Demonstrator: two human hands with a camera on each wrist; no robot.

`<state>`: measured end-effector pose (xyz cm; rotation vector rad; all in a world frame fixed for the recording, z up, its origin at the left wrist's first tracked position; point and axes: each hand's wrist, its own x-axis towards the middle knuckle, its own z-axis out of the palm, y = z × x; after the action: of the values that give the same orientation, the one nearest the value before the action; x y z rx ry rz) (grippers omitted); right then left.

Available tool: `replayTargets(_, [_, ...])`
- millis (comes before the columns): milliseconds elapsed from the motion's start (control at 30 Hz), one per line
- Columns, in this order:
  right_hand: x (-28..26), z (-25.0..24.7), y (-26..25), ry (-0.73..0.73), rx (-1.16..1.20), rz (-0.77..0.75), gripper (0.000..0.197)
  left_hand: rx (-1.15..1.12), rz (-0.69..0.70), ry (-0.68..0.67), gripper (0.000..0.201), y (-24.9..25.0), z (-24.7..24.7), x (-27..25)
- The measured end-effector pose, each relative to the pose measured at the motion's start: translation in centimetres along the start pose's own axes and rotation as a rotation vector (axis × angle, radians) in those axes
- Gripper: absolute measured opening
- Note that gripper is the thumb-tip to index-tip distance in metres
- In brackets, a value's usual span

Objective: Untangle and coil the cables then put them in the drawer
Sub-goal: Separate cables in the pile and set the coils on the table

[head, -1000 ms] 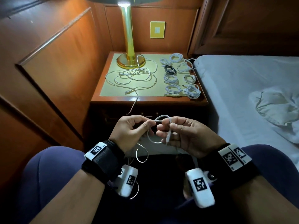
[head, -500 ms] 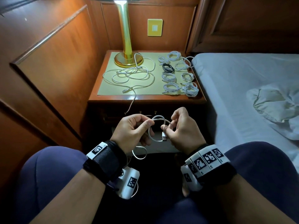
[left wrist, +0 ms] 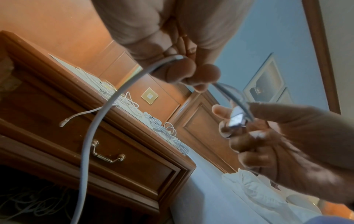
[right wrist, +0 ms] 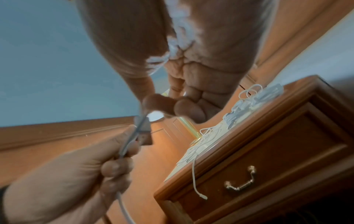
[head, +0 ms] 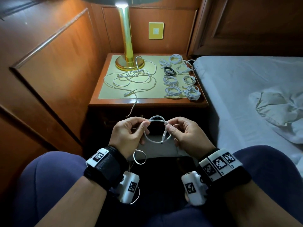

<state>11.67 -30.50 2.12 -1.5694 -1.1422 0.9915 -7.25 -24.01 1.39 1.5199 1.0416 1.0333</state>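
Head view, and on the left side of the nightstand [head: 148, 102] a loose tangle [head: 131, 77] of white cable sprawls in front of the lamp [head: 127, 46], one end trailing over the front edge and hanging down across the drawer [left wrist: 118, 153]. Over on the right half of the top, the coils [head: 180, 77] sit in two rows, one black among the white, reaching to the right edge beside the bed [head: 246, 95].

Down in front, above the lap, the left hand [head: 129, 136] has thumb and forefinger pinched on the left side of a small white loop, the cable [head: 151, 139]. The other fingers curl under it. From that hand the slack drops away and curls below the wrist.

Left wrist view confirms it: the cable runs out of the pinch at the fingertips [left wrist: 199, 75] and sweeps down in a long arc.

Across the loop, the right hand [head: 188, 136] pinches the right side, thumb and forefinger closed on the strand, with the USB plug [head: 164, 134] hanging just inside the ring beside those fingers. In the left wrist view the plug lies against the right hand's fingers.

Right wrist view is blurred, but the plug shows between the two hands.

The drawer front is closed, brass handle [right wrist: 241, 181] hanging.
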Motion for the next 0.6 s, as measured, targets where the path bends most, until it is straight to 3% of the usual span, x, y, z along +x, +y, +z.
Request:
replayTargets(100, [0.0,0.1,-0.1,0.036,0.159,0.1,0.014,0.028,0.021,0.042,0.01,-0.1,-0.4,0.3])
replayTargets(333, [-0.6,0.5,-0.6,-0.174,0.192,0.087,0.021,-0.008,0.04,-0.069,0.014,0.0,-0.2,0.0])
replayTargets(500, [-0.8,0.2,-0.9,-0.22,0.286,0.138,0.034,-0.009,0.065,-0.068,0.014,0.0,-0.1,-0.2])
replayTargets(600, [-0.8,0.1,-1.1,-0.229,0.321,0.116,0.032,-0.015,0.096,-0.081,0.006,0.3,0.0,-0.2])
